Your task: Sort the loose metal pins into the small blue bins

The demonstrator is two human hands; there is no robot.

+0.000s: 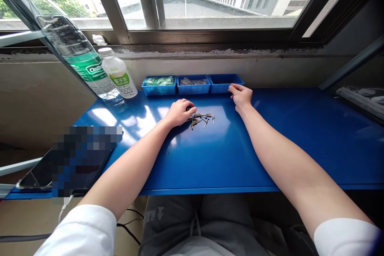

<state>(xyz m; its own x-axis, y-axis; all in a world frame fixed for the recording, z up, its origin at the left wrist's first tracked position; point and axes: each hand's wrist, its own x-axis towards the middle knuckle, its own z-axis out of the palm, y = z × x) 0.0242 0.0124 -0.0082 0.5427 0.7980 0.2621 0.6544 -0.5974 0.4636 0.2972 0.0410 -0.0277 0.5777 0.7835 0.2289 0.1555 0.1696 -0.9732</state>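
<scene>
A loose pile of small brass and silver rivets (pixel 200 120) lies in the middle of the blue table (pixel 228 160). My left hand (pixel 179 113) rests at the pile's left side, its fingers curled over a small dark item that they mostly hide. My right hand (pixel 241 97) lies palm down on the tabletop, holding nothing, with its fingertips at the corner of the right-hand blue bin (pixel 225 83). Green packets fill the left blue bin (pixel 159 85), and grey packets lie in the middle blue bin (pixel 193 85).
A large water bottle (pixel 79 58) with a green label and a smaller white bottle (pixel 118 73) stand at the table's back left. A pixelated area covers a dark flat device (pixel 37 172) at the front left corner. A window (pixel 210 0) runs along the back.
</scene>
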